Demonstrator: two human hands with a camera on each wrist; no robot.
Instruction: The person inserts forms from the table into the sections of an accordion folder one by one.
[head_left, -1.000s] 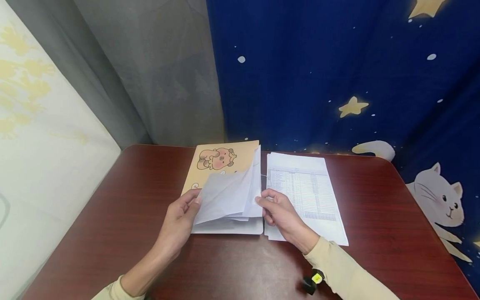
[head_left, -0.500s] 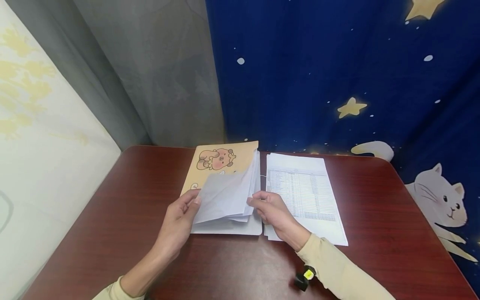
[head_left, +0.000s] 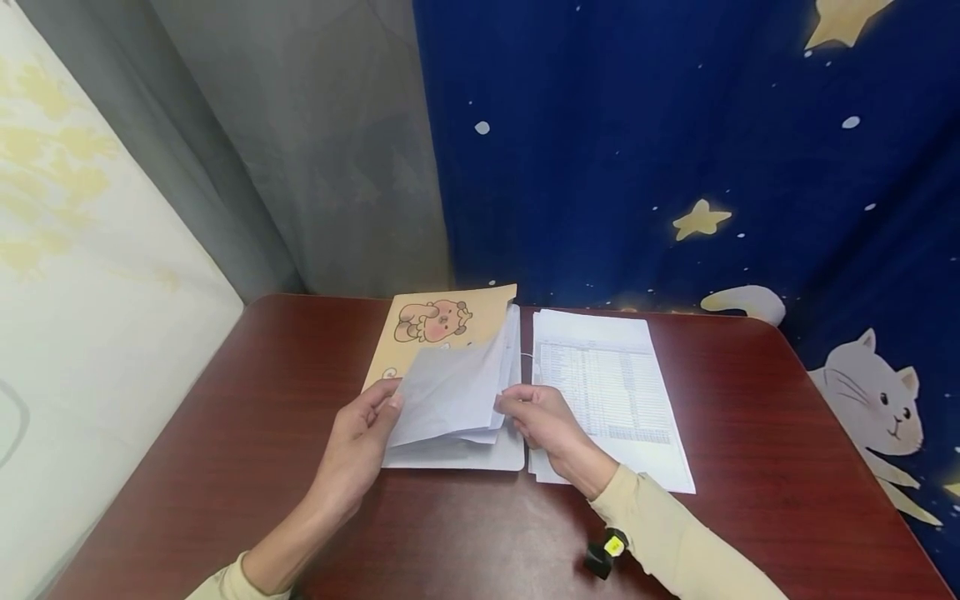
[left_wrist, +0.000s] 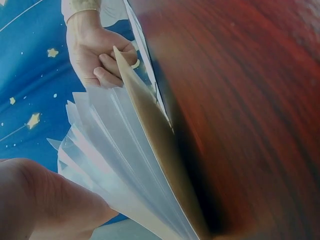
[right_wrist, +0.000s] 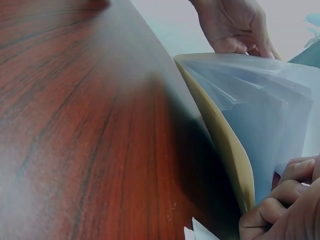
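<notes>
A folder with a tan cover [head_left: 405,342] bearing a cartoon animal lies on the table, its clear sleeves [left_wrist: 115,125] fanned apart. My left hand [head_left: 358,433] grips the folder's left side, thumb on top of the lifted white pages [head_left: 450,392]. At the right edge, my right hand [head_left: 546,421] pinches a sleeve between thumb and curled fingers. In the right wrist view, the sleeves [right_wrist: 270,125] stand apart above the bent tan cover [right_wrist: 227,145]. Exactly how many sleeves each hand holds is hidden.
Right of the folder lies a stack of printed sheets [head_left: 603,392] with a table on the top one. Both rest on a dark red wooden table [head_left: 285,400]. A blue curtain [head_left: 585,150] and a grey curtain [head_left: 345,167] hang behind its far edge.
My right hand has shifted slightly left along with the sleeve edge it holds, baring more of the folder's right margin. My left hand has stayed in place.
</notes>
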